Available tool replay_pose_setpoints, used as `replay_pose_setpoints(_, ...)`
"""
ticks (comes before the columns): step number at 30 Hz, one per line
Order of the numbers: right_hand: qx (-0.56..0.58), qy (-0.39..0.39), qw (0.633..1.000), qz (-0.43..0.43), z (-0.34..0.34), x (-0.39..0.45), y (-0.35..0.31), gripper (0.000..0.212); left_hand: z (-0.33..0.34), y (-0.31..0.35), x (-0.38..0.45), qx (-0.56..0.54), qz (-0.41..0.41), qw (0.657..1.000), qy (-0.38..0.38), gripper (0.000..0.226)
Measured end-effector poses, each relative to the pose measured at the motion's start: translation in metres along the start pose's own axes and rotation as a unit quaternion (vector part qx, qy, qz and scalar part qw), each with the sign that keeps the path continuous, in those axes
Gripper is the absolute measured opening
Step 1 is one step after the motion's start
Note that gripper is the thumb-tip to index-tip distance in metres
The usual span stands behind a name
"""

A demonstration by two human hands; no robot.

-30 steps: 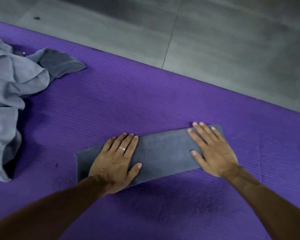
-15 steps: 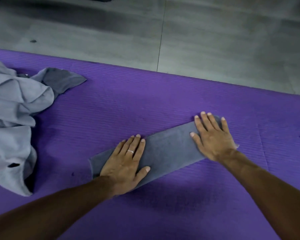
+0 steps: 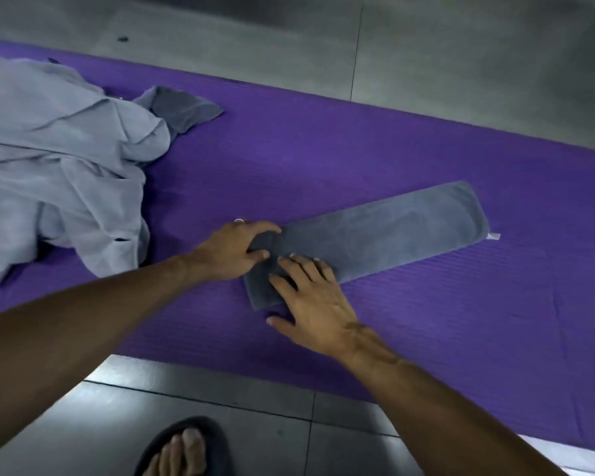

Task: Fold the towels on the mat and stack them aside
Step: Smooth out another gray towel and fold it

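Two bare arms reach forward over grey floor tiles point(image 3: 261, 403), where a foot in a dark sandal point(image 3: 186, 448) stands at the near edge. Beyond lies the purple mat point(image 3: 323, 159). On it, the left hand point(image 3: 232, 250) pinches the near end of a long folded grey towel point(image 3: 385, 231), while the right hand point(image 3: 315, 302) presses flat beside it, fingers spread. A heap of pale unfolded towels point(image 3: 55, 159) sits further left. More grey floor stretches behind.

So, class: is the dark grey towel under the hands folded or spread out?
Folded: the dark grey towel lies as a narrow strip on the mat, both hands at its near end.
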State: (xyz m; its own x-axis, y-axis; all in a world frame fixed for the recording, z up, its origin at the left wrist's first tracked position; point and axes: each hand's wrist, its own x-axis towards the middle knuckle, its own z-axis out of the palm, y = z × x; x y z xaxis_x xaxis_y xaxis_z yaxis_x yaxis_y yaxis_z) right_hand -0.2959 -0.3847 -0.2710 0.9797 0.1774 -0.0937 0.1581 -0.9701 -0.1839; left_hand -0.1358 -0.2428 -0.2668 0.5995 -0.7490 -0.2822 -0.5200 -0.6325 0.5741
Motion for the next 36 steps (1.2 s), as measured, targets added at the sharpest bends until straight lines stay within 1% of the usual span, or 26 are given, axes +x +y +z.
replay_pose_setpoints(2, -0.013, -0.010, 1.000, 0.015, -0.002, 0.004, -0.002, 0.062, -0.005, 0.005, 0.007, -0.051, -0.017, 0.998, -0.019, 0.047)
replay_pose_setpoints(4, -0.021, -0.004, 1.000, 0.016, -0.003, 0.009, -0.004, 0.049, -0.010, 0.007, 0.012, -0.080, -0.048, 0.995, -0.040, 0.042)
replay_pose_setpoints(6, -0.003, 0.035, 0.999, 0.019, -0.005, 0.013, -0.007, 0.036, -0.015, 0.008, 0.016, -0.096, -0.070, 0.991, -0.055, 0.038)
replay_pose_setpoints(8, 0.097, 0.055, 0.991, 0.073, -0.020, 0.017, -0.008, 0.026, -0.021, 0.012, 0.019, -0.125, -0.088, 0.986, -0.072, 0.032)
replay_pose_setpoints(11, 0.280, 0.059, 0.930, 0.231, -0.046, 0.020, 0.008, 0.020, -0.031, 0.023, 0.026, -0.141, -0.136, 0.979, -0.061, 0.015)
replay_pose_setpoints(12, 0.346, 0.070, 0.896, 0.268, -0.054, 0.020, 0.017, 0.016, -0.036, 0.031, 0.027, -0.192, -0.159, 0.967, -0.052, 0.017)
replay_pose_setpoints(13, 0.405, 0.093, 0.858, 0.300, -0.063, 0.018, 0.026, 0.012, -0.041, 0.039, 0.029, -0.285, -0.173, 0.941, -0.049, 0.036)
replay_pose_setpoints(14, 0.463, 0.123, 0.811, 0.336, -0.072, 0.017, 0.035, 0.010, -0.044, 0.047, 0.034, -0.399, -0.171, 0.899, -0.059, 0.061)
replay_pose_setpoints(15, 0.523, 0.154, 0.750, 0.374, -0.080, 0.014, 0.046, 0.011, -0.045, 0.055, 0.039, -0.494, -0.144, 0.854, -0.079, 0.083)
replay_pose_setpoints(16, 0.587, 0.181, 0.675, 0.409, -0.087, 0.010, 0.055, 0.012, -0.044, 0.066, 0.042, -0.559, -0.110, 0.817, -0.095, 0.091)
replay_pose_setpoints(17, 0.651, 0.193, 0.595, 0.430, -0.095, 0.006, 0.065, 0.015, -0.041, 0.082, 0.043, -0.597, -0.076, 0.792, -0.106, 0.084)
replay_pose_setpoints(18, 0.709, 0.194, 0.522, 0.432, -0.101, 0.000, 0.074, 0.023, -0.035, 0.097, 0.044, -0.607, -0.049, 0.785, -0.115, 0.071)
replay_pose_setpoints(19, 0.758, 0.199, 0.456, 0.421, -0.107, -0.008, 0.081, 0.032, -0.028, 0.112, 0.045, -0.594, -0.028, 0.795, -0.124, 0.058)
replay_pose_setpoints(20, 0.789, 0.212, 0.404, 0.410, -0.112, -0.016, 0.087, 0.035, -0.021, 0.125, 0.047, -0.566, -0.011, 0.813, -0.135, 0.050)
replay_pose_setpoints(21, 0.808, 0.224, 0.370, 0.401, -0.116, -0.025, 0.093, 0.038, -0.011, 0.132, 0.049, -0.526, 0.001, 0.838, -0.142, 0.051)
replay_pose_setpoints(22, 0.817, 0.234, 0.349, 0.395, -0.118, -0.032, 0.099, 0.039, -0.004, 0.138, 0.052, -0.472, 0.016, 0.869, -0.150, 0.052)
replay_pose_setpoints(23, 0.821, 0.243, 0.342, 0.388, -0.120, -0.039, 0.104, 0.039, 0.003, 0.140, 0.055, -0.409, 0.030, 0.899, -0.155, 0.048)
replay_pose_setpoints(25, 0.807, 0.263, 0.362, 0.385, -0.121, -0.049, 0.117, 0.040, 0.014, 0.141, 0.061, -0.305, 0.046, 0.937, -0.164, 0.029)
replay_pose_setpoints(26, 0.790, 0.273, 0.392, 0.385, -0.119, -0.052, 0.123, 0.038, 0.020, 0.142, 0.061, -0.276, 0.043, 0.946, -0.165, 0.021)
replay_pose_setpoints(27, 0.759, 0.284, 0.439, 0.387, -0.115, -0.054, 0.128, 0.034, 0.027, 0.143, 0.061, -0.253, 0.035, 0.954, -0.160, 0.018)
replay_pose_setpoints(29, 0.665, 0.296, 0.542, 0.421, -0.109, -0.056, 0.139, 0.027, 0.041, 0.145, 0.063, -0.196, 0.011, 0.972, -0.131, 0.025)
replay_pose_setpoints(30, 0.619, 0.298, 0.575, 0.443, -0.106, -0.056, 0.145, 0.029, 0.047, 0.147, 0.064, -0.170, -0.002, 0.979, -0.111, 0.031)
replay_pose_setpoints(31, 0.590, 0.302, 0.592, 0.459, -0.104, -0.056, 0.151, 0.032, 0.051, 0.150, 0.066, -0.155, -0.016, 0.984, -0.083, 0.037)
replay_pose_setpoints(32, 0.577, 0.313, 0.593, 0.466, -0.103, -0.056, 0.158, 0.033, 0.054, 0.153, 0.067, -0.147, -0.033, 0.987, -0.050, 0.044)
replay_pose_setpoints(34, 0.570, 0.334, 0.595, 0.456, -0.102, -0.055, 0.175, 0.026, 0.058, 0.158, 0.068, -0.147, -0.064, 0.987, 0.005, 0.056)
replay_pose_setpoints(36, 0.564, 0.326, 0.616, 0.443, -0.097, -0.054, 0.192, 0.018, 0.065, 0.162, 0.066, -0.140, -0.063, 0.987, 0.049, 0.061)
